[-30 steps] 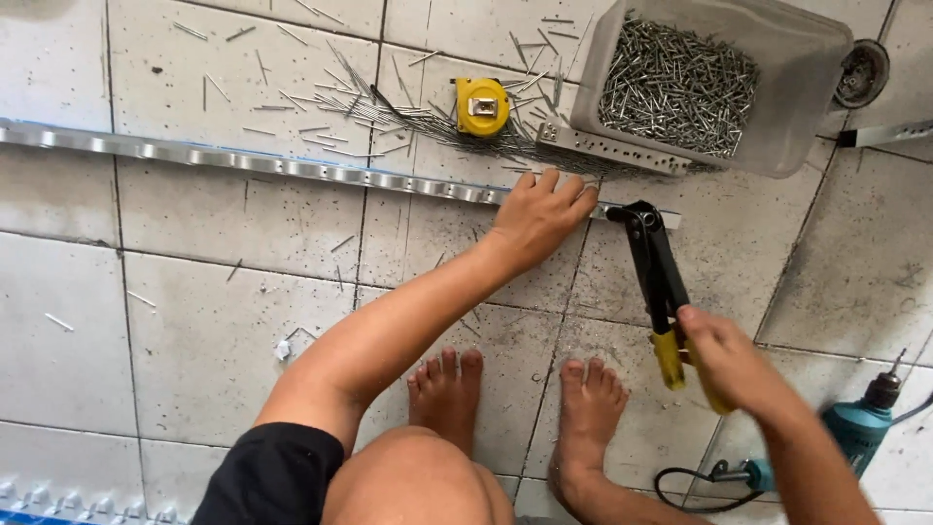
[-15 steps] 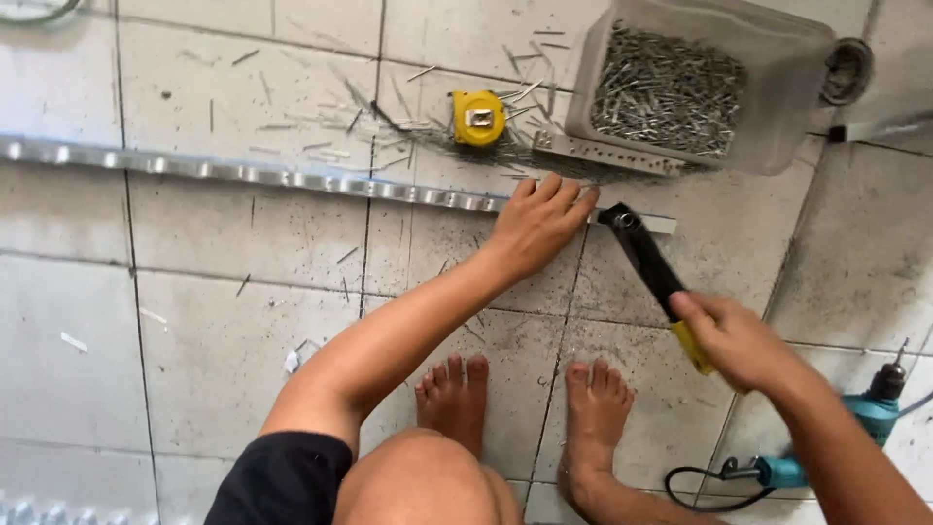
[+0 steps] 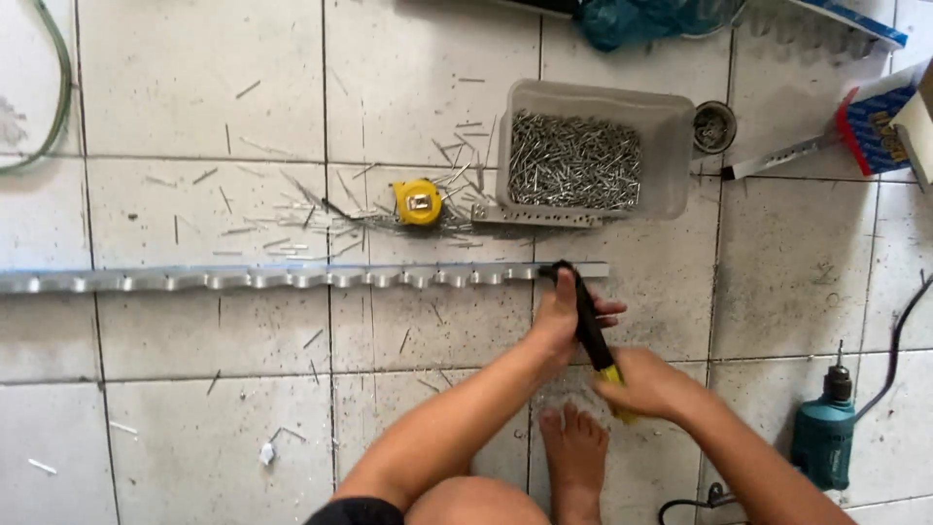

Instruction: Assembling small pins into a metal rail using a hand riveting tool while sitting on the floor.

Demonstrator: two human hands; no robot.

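A long notched aluminium strip (image 3: 292,277) lies across the tiled floor from the left edge to the middle. My left hand (image 3: 562,316) rests on the floor just below the strip's right end, wrapped around the upper handle of a black rivet tool (image 3: 586,321) with yellow grips. The tool's head sits on the strip's right end. My right hand (image 3: 649,386) is closed on the tool's lower yellow handle. My bare foot (image 3: 573,447) is planted below the hands.
A clear plastic tub (image 3: 671,146) full of rivets stands above the strip, with a short perforated metal piece (image 3: 535,217) at its base. A yellow tape measure (image 3: 418,202) lies among scattered spent pins. A teal power drill (image 3: 824,437) lies at lower right. A floor drain (image 3: 714,126) is beside the tub.
My left hand moved from lying flat on the strip to gripping the tool's handle. The tool's head now sits on the strip's end. The view shifted so the strip appears lower.
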